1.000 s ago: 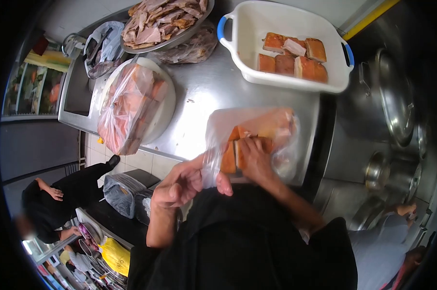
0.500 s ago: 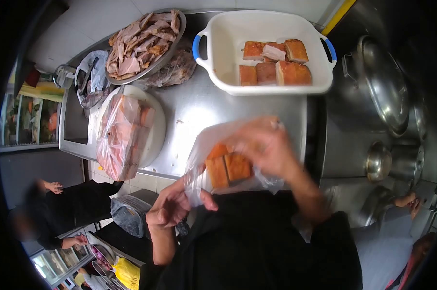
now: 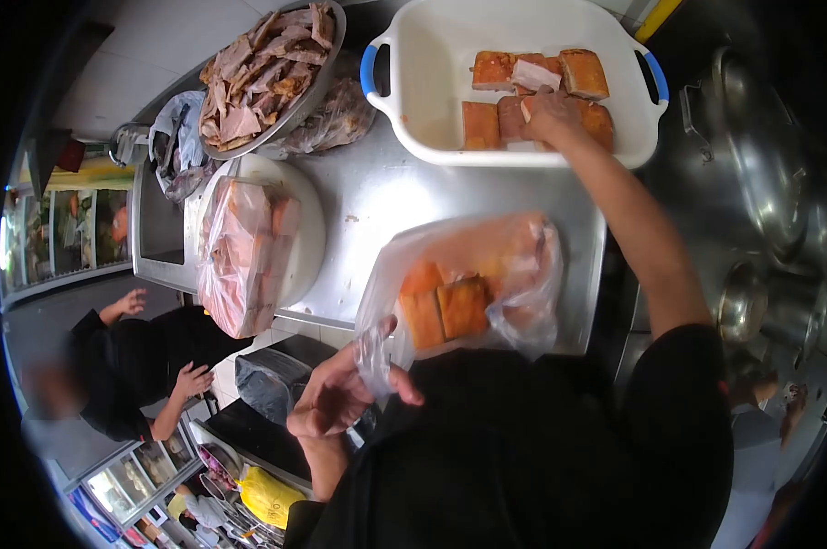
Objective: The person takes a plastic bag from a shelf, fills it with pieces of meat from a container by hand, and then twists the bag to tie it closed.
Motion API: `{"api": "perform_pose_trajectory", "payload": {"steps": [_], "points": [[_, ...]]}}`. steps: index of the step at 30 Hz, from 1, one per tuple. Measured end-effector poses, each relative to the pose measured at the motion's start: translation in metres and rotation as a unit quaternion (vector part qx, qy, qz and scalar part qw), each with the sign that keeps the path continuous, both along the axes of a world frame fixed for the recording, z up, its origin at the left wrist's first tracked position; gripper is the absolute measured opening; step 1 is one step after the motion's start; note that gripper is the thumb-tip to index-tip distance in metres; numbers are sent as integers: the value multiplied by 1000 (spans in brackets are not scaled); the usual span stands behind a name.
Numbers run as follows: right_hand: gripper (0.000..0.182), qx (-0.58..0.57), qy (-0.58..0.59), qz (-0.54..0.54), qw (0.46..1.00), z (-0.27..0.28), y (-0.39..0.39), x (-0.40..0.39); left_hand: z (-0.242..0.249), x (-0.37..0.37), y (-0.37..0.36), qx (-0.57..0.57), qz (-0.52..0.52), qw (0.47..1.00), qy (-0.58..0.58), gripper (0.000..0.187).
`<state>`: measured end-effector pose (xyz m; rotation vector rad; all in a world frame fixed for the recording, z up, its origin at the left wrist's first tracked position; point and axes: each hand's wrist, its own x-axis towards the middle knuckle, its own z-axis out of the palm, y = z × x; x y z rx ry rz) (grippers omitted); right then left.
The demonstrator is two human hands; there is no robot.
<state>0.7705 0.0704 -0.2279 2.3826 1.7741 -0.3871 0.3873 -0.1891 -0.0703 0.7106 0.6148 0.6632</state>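
Note:
My left hand is closed on the edge of a clear plastic bag. Several orange-brown meat blocks lie inside this bag at the front of the steel table. My right hand reaches into the white tub with blue handles, its fingers on a meat block at the tub's right side. Other blocks sit around it in the tub.
A metal bowl of cut meat stands at the back left, beside dark plastic bags. A full bag of meat blocks rests on a white round container. Pots are at right. A person stands at left.
My right hand has left the plastic bag and moved up and right into the tub. My left hand still holds the bag. The bag's far end now shows more meat.

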Motion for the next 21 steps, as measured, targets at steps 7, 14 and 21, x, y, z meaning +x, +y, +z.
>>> {"api": "perform_pose_trajectory", "payload": {"steps": [7, 14, 21], "points": [[70, 21, 167, -109, 980, 31, -4, 22, 1, -3, -6, 9, 18, 1000, -6, 134], [54, 273, 788, -178, 523, 29, -48, 42, -6, -11, -9, 23, 17, 999, -21, 128], [43, -10, 923, -312, 223, 61, -233, -79, -6, -13, -6, 23, 1, 999, -39, 129]]}}
